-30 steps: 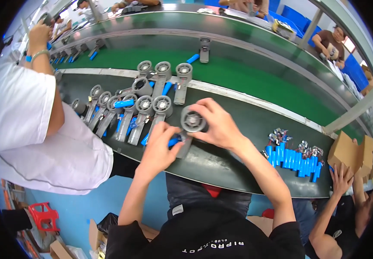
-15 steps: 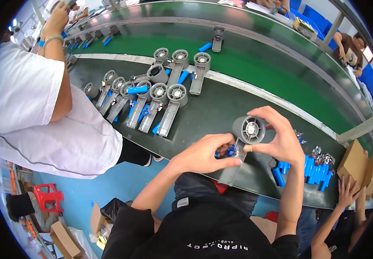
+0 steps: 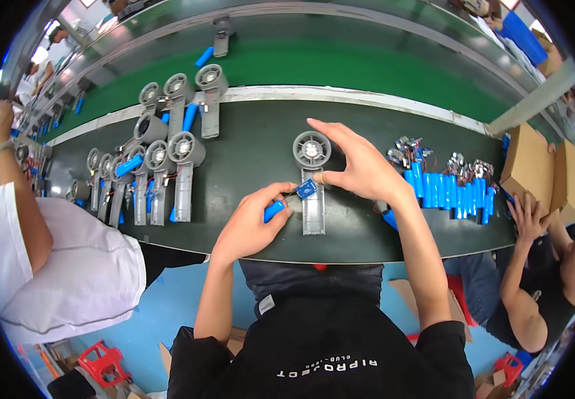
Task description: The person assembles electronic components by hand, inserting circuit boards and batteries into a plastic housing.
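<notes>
Grey plastic fan [image 3: 312, 161] lies on the desk [image 3: 247, 146] between the fingers of both hands, round head away from the wearer, open handle [image 3: 314, 216] running back toward the body. Small blue circuit board [image 3: 306, 189] sits tilted over the upper handle, between the left index tip and the right thumb.

Left hand [image 3: 254, 223]: fingers curled closed around a blue battery [image 3: 274, 211], thumb against its near side; index tip just beside the board's left edge. Right hand [image 3: 367, 169]: thumb and index spread wide on the right of the fan head, thumb tip at the board's upper right corner. Cannot tell whether that tip, or the left index, actually touches the board, nor whether the right fingers bear on the head.

Handling notes (judgement): steady the fan with the right hand so the handle does not swivel; guide the board lightly by its edges, square to the handle; keep the battery close, leaving any leads slack; check that no wire is trapped beneath before pressing.

Surroundings: more grey fans [image 3: 182, 199] well left of the left fingers; a row of blue batteries [image 3: 450, 191] beyond the right hand, on its outer side.
</notes>
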`<state>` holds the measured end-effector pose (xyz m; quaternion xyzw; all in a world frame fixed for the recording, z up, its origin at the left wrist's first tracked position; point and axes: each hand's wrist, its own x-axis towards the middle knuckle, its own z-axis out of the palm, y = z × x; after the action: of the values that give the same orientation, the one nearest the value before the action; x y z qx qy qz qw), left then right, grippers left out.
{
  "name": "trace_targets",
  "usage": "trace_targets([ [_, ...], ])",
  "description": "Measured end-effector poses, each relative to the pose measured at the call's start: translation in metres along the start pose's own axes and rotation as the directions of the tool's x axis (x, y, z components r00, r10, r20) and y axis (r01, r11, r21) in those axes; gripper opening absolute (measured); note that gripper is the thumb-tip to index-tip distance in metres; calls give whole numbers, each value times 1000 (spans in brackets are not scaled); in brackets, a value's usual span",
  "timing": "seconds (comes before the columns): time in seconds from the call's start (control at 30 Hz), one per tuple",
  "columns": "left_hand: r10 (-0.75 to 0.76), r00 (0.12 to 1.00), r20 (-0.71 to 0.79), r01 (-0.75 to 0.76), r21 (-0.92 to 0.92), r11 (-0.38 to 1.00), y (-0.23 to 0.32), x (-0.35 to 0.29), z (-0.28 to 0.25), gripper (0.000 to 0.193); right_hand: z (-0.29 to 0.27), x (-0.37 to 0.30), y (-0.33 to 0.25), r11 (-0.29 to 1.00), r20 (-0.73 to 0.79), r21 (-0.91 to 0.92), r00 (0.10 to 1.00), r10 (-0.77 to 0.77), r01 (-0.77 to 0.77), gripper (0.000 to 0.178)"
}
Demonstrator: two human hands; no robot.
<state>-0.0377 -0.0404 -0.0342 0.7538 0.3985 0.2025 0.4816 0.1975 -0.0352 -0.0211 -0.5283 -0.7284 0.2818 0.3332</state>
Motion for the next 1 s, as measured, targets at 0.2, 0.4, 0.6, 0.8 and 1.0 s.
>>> trace_targets([
  [0.2,47,985,-165,-50,-15,999,12,5,13,36,18,-46,-20,971,-301,124,925,234,-205,28],
  [0.4,152,939,-309,-147,39,988,18,12,19,15,48,-61,-26,998,-430,-3,901,62,-70,36],
  [0.6,169,915,-366,-192,-27,981,24,17,26,11,63,-62,-29,992,-519,-105,855,9,-74,38],
  [0.8,184,915,-360,-253,-156,955,22,15,27,25,74,-56,-27,963,-596,266,794,120,54,29],
  [1.0,201,961,-189,-244,-237,940,22,0,30,37,78,-56,-18,684,-575,704,718,391,191,24],
])
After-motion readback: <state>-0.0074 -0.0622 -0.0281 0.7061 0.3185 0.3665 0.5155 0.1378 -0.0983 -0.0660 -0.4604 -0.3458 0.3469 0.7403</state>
